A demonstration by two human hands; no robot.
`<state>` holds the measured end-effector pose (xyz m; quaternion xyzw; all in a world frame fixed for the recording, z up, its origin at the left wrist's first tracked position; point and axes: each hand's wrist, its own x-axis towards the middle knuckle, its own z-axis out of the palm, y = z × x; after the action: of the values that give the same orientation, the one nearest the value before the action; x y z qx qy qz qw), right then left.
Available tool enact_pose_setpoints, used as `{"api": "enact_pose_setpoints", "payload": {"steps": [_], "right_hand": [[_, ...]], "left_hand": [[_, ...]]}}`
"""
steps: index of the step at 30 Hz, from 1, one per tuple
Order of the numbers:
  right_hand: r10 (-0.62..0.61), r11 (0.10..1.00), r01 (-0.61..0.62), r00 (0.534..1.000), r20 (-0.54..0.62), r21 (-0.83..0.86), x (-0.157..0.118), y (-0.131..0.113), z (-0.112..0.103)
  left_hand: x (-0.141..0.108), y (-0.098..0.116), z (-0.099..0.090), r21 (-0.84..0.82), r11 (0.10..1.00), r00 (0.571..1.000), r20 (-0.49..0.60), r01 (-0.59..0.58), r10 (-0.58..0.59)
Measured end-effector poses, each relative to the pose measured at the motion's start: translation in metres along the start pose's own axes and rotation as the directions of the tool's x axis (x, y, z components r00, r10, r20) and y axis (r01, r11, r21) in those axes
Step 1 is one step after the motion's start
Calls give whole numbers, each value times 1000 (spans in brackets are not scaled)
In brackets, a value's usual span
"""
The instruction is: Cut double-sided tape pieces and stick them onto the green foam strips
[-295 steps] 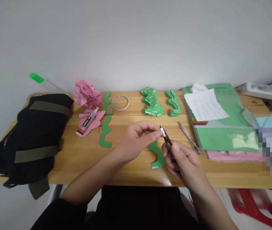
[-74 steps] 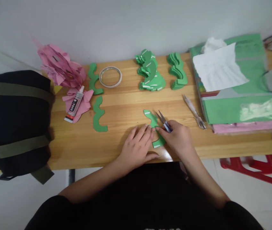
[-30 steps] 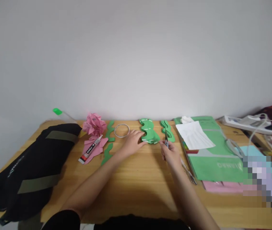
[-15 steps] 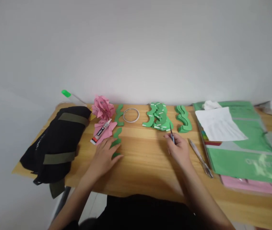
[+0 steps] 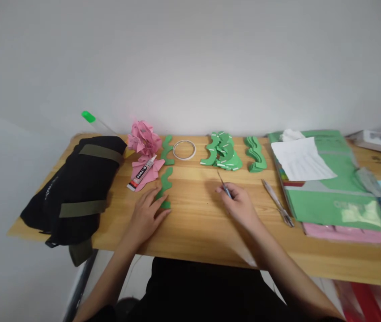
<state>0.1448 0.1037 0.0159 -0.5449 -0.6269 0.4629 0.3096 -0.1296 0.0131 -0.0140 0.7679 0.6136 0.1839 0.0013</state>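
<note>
My left hand lies on the table with fingers spread, its fingertips touching a wavy green paper strip. Another green strip is just beyond it. A slim pointed tool, possibly tweezers, is held in my right hand over the wood. Beyond that hand sits a loose pile of green wavy pieces with white marks. A neat stack of green wavy pieces stands further right. The white tape ring lies between the strips and the pile.
At the left are a black bag, a pink paper flower and a glue tube on pink paper. To the right, a grey pen lies beside a green packet with white paper on it.
My right hand has moved left with the tool, away from the pen. My left hand stays by the green strip. The view has shifted slightly, so the table items appear higher.
</note>
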Motion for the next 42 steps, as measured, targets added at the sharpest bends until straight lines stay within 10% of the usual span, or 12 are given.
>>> {"api": "enact_pose_setpoints", "payload": {"steps": [9, 19, 22, 24, 25, 27, 28, 30, 36, 42], "right_hand": [[-55, 987, 85, 976, 209, -139, -5, -11, 31], [-100, 868, 161, 983, 152, -470, 78, -48, 50], [-86, 828, 178, 977, 193, -532, 101, -61, 64], [-82, 809, 197, 971, 225, -554, 108, -64, 68], [-85, 801, 207, 968, 237, -561, 110, -65, 68], [-93, 784, 226, 964, 250, -578, 110, -65, 63], [-97, 773, 233, 963, 253, -590, 110, -64, 60], [-99, 746, 249, 959, 266, -618, 108, -65, 53], [-32, 634, 317, 922, 386, -705, 119, -73, 51], [-10, 554, 410, 873, 487, -724, 133, -71, 53]], "left_hand": [[-28, 52, 1, -82, 980, 974, 116, -184, 193], [-61, 60, -14, 0, 905, 898, -123, -425, 422], [-68, 59, -19, -127, 920, 912, -238, -370, 333], [-70, 57, -21, -406, 906, 962, -273, -121, 6], [-70, 57, -22, -596, 799, 936, -234, 76, -264], [-65, 55, -20, -868, 345, 691, -5, 355, -723], [-60, 54, -19, -909, 162, 569, 95, 384, -817], [-46, 55, -16, -929, -11, 489, 206, 370, -847], [-13, 70, -10, -874, -248, 523, 454, 417, -721], [-8, 90, 0, -791, -156, 662, 587, 592, -466]]}}
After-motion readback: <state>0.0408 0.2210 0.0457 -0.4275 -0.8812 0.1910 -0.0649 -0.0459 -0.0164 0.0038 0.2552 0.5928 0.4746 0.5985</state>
